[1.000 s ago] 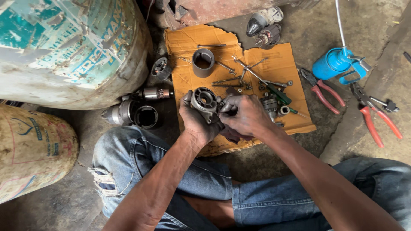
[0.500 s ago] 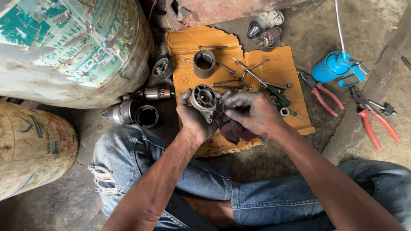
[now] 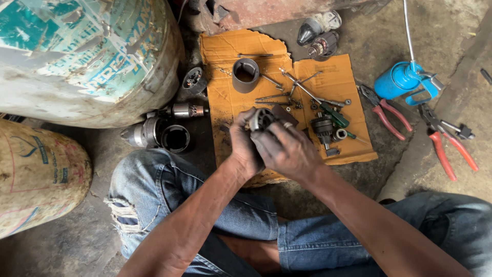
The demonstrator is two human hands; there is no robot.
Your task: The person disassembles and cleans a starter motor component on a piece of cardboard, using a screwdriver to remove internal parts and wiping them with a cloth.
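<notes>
Here, closest to the camera, the person sits on the floor with knees in torn blue jeans [image 3: 154,190], and both forearms reach forward over a sheet of orange cardboard [image 3: 225,51]. The left hand [image 3: 245,149] is closed around a small round metal motor part [image 3: 262,119] from below and from the side. The right hand [image 3: 287,150] covers the same part from the right, its dirty fingers [image 3: 279,134] pressed on the front face. So the part is held in the air between the two hands, just above the near edge of the cardboard.

Both hands look greasy, so I think the part may slip and fall on the small pieces below. Just beyond the hands lie a gear shaft [image 3: 324,128], a green-handled screwdriver [image 3: 333,114], thin long bolts [image 3: 271,96] and little washers. A dropped part could scatter them off the cardboard onto the dusty concrete, where they are hard to find.

Further away stands a grey metal sleeve [image 3: 245,75], and to the left a motor housing [image 3: 154,134] lies beside a big painted drum [image 3: 87,56]. On the right, red pliers [image 3: 389,115] and a blue oil can [image 3: 402,82] rest well apart from the hands.
</notes>
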